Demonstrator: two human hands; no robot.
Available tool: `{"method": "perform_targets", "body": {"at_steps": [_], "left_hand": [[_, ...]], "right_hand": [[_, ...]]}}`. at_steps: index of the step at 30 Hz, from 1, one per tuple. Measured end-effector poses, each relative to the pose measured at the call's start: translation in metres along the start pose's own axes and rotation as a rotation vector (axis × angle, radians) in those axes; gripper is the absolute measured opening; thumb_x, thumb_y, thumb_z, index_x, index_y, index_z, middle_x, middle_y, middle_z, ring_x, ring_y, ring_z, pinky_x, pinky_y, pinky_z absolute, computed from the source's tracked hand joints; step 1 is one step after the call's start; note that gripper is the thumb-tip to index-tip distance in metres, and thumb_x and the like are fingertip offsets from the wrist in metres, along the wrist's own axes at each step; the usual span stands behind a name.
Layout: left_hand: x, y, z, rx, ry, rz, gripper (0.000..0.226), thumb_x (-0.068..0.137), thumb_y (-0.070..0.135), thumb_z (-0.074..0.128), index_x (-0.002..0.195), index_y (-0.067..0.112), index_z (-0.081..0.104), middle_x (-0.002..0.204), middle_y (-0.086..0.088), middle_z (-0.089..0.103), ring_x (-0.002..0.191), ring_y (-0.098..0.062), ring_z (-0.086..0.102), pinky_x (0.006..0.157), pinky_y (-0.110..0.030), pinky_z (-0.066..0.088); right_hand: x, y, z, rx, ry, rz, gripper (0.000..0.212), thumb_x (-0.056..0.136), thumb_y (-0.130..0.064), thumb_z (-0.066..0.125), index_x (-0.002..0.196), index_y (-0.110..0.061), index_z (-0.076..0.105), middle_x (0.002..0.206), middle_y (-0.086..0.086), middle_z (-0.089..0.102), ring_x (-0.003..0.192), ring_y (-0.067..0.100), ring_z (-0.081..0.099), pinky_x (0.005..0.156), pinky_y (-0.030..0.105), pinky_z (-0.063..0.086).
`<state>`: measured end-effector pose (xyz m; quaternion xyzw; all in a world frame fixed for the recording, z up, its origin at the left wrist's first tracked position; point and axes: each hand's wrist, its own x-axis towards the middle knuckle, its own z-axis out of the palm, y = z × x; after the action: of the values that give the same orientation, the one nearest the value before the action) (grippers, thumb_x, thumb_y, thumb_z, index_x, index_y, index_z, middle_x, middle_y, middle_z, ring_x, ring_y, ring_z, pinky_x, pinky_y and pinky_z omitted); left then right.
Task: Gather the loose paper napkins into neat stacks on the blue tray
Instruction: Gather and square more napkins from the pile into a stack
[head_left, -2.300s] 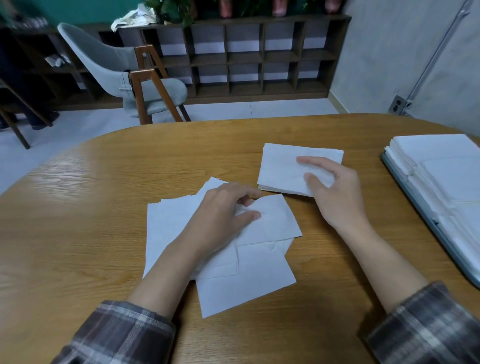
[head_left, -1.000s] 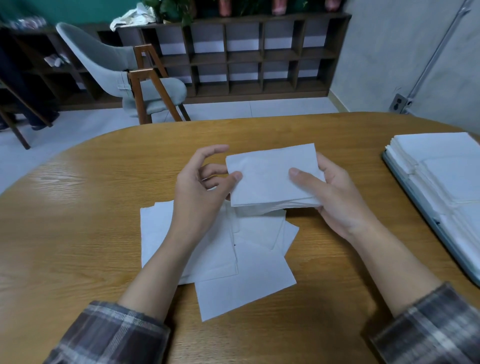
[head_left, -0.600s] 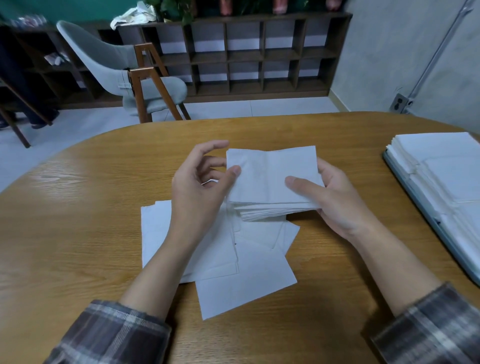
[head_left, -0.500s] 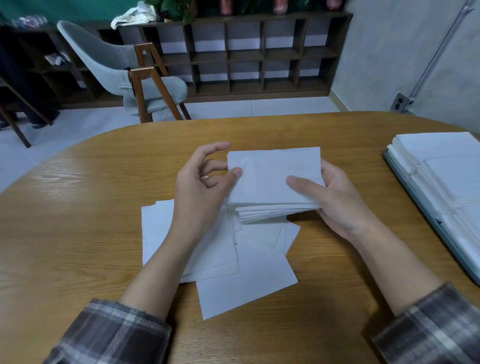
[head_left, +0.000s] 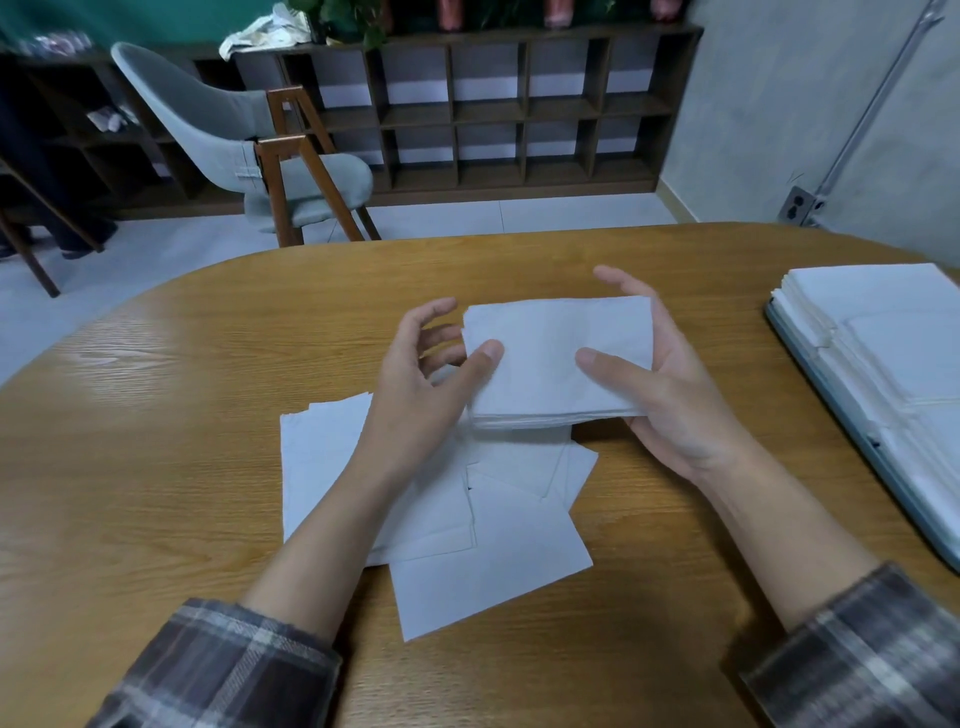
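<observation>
Napkins (head_left: 483, 561) lie loose and overlapping on the bench (head_left: 156, 467) close to the person, their corners fanned out at different angles between the two forearms. Plaid sleeves (head_left: 223, 670) cover both arms up to the wrists.

Just above and beyond that scatter, a squared-up stack (head_left: 556, 358) of napkins is held off the bench between both hands. The left hand (head_left: 415, 384) is at the stack's left edge, its thumb pressed on the top sheet and its fingers curved round the far side of that edge. The right hand (head_left: 670, 395) cradles the stack from below and from the right, its thumb laid across the top and its fingers reaching along the right edge, the forefinger lifted clear. Both hands are thus clamped on the stack, which hangs over the far part of the loose sheets.

Well off to the right, the blue tray (head_left: 841, 395) sits on the bench, carrying neat white piles (head_left: 883, 322) side by side.

Beyond the bench stand a grey chair (head_left: 218, 119) with wooden legs and a dark cubby shelf (head_left: 519, 104) along the wall.
</observation>
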<state>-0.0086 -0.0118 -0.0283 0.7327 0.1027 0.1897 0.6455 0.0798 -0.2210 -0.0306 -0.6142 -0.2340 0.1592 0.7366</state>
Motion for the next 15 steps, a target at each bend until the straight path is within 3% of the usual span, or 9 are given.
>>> {"method": "perform_targets", "body": {"at_steps": [3,5,7,9,10,13,15], "left_hand": [[-0.003,0.002,0.001,-0.059,-0.156,-0.027,0.061,0.096,0.025,0.075,0.148,0.037,0.044,0.115,0.004,0.078,0.104,-0.009,0.075,0.085,-0.026,0.062],[-0.004,-0.004,0.000,0.032,-0.149,0.048,0.067,0.095,0.021,0.078,0.149,0.039,0.044,0.114,0.003,0.077,0.103,-0.015,0.075,0.086,-0.034,0.062],[-0.002,-0.010,0.000,0.197,-0.126,0.124,0.070,0.094,0.025,0.080,0.149,0.045,0.042,0.127,0.011,0.068,0.108,-0.010,0.067,0.093,-0.036,0.057],[-0.001,-0.014,0.000,0.284,-0.137,0.133,0.075,0.093,0.033,0.080,0.152,0.046,0.036,0.147,0.021,0.051,0.128,-0.004,0.055,0.110,-0.035,0.047],[-0.001,-0.014,0.001,0.295,-0.157,0.128,0.079,0.093,0.035,0.080,0.154,0.046,0.032,0.154,0.026,0.043,0.137,-0.001,0.047,0.116,-0.033,0.042],[-0.003,-0.014,0.006,0.319,-0.221,0.160,0.082,0.095,0.036,0.077,0.158,0.043,0.026,0.157,0.036,0.032,0.145,0.010,0.033,0.119,-0.018,0.031],[-0.003,-0.016,0.007,0.326,-0.206,0.191,0.075,0.099,0.032,0.073,0.158,0.042,0.028,0.154,0.031,0.038,0.139,0.009,0.041,0.112,-0.016,0.036]], "right_hand": [[0.000,0.002,-0.003,-0.013,0.015,-0.031,0.088,0.085,-0.004,0.078,0.152,-0.049,0.042,0.131,0.009,0.066,0.122,0.027,0.067,0.101,0.047,0.058],[0.000,0.005,-0.002,-0.148,0.033,-0.038,0.090,0.084,-0.005,0.082,0.150,-0.052,0.043,0.145,-0.003,0.059,0.129,0.020,0.063,0.109,0.049,0.053],[0.002,0.010,-0.004,-0.265,0.034,-0.029,0.093,0.083,-0.007,0.086,0.151,-0.052,0.041,0.146,-0.022,0.057,0.129,0.009,0.061,0.110,0.042,0.053],[0.002,0.011,-0.002,-0.255,0.034,0.004,0.098,0.082,-0.005,0.086,0.154,-0.047,0.036,0.125,-0.038,0.064,0.114,-0.002,0.067,0.096,0.026,0.058],[0.001,0.011,-0.001,-0.269,0.048,0.009,0.100,0.081,-0.008,0.088,0.155,-0.048,0.034,0.125,-0.043,0.061,0.116,-0.007,0.064,0.097,0.024,0.057],[0.003,0.015,0.003,-0.378,0.078,-0.010,0.105,0.076,-0.026,0.094,0.154,-0.055,0.030,0.158,-0.033,0.034,0.148,-0.003,0.033,0.125,0.040,0.034],[0.005,0.018,0.004,-0.379,0.093,-0.028,0.102,0.077,-0.031,0.094,0.154,-0.055,0.031,0.163,-0.024,0.033,0.150,0.004,0.034,0.125,0.047,0.033]]}}
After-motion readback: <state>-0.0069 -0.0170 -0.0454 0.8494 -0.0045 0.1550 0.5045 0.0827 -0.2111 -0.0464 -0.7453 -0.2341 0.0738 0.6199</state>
